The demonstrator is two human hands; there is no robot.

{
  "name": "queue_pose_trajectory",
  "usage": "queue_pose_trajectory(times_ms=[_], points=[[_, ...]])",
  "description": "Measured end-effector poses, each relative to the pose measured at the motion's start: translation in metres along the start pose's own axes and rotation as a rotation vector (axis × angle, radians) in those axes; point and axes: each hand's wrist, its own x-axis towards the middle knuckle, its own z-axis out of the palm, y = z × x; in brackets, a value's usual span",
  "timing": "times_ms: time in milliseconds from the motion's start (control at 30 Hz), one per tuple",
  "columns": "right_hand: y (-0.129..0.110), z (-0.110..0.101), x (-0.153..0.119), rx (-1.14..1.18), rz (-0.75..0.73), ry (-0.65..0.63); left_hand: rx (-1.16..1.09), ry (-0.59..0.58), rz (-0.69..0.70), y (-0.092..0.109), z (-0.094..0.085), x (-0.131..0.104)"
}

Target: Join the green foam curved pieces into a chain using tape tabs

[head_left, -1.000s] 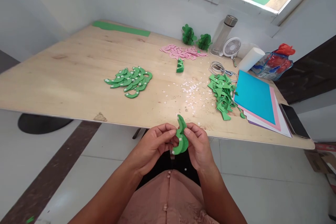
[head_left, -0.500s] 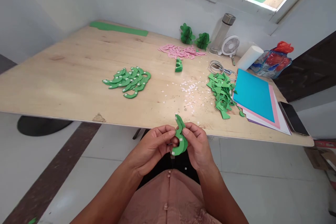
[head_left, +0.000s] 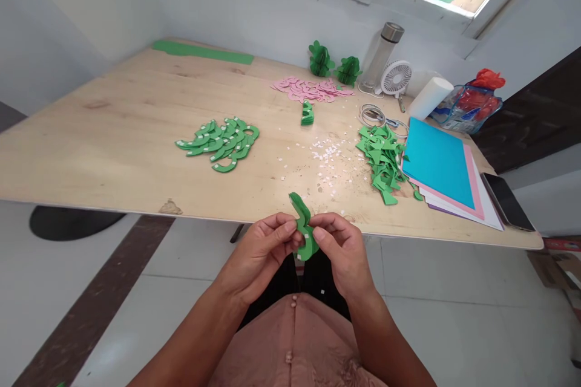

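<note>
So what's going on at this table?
Someone's left hand and right hand are holding a wavy green cutout with little white squares on it, near the front edge of the table. More green cutouts lie in a pile to the left. Green scraps are heaped to the right, white bits are scattered between, and pink cutouts lie farther back.

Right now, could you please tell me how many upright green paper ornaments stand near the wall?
2: the left ornament, behind the pink paper cutouts; the right ornament, between it and the clear bottle.
</note>
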Motion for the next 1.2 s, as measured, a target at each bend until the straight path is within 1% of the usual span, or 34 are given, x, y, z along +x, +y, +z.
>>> queue_pose_trajectory(times_ms=[167,267,433,600,733,800,933,1100,1200], points=[[-0.001,-0.001,-0.001,-0.07,0.002,-0.017,-0.007,0.049,0.028,0.001,0.0,0.001],[-0.001,-0.001,-0.002,-0.18,-0.04,0.001,-0.014,0.084,0.047,0.003,0.001,0.0],[-0.002,0.004,-0.005,-0.433,-0.207,0.088,0.007,0.105,0.085,0.004,0.003,-0.001],[-0.003,0.011,-0.008,-0.632,-0.385,0.15,0.006,0.131,0.11,0.001,0.003,-0.001],[-0.002,0.014,-0.01,-0.728,-0.525,0.176,-0.005,0.15,0.123,0.0,0.003,-0.002],[-0.001,0.016,-0.011,-0.756,-0.569,0.185,-0.002,0.157,0.127,-0.001,0.004,-0.003],[-0.001,0.02,-0.013,-0.793,-0.607,0.206,-0.016,0.174,0.128,0.001,0.008,-0.006],[-0.001,0.022,-0.015,-0.822,-0.64,0.196,-0.049,0.216,0.134,0.001,0.011,-0.008],[-0.001,0.022,-0.015,-0.842,-0.64,0.188,-0.06,0.217,0.139,0.001,0.011,-0.008]])
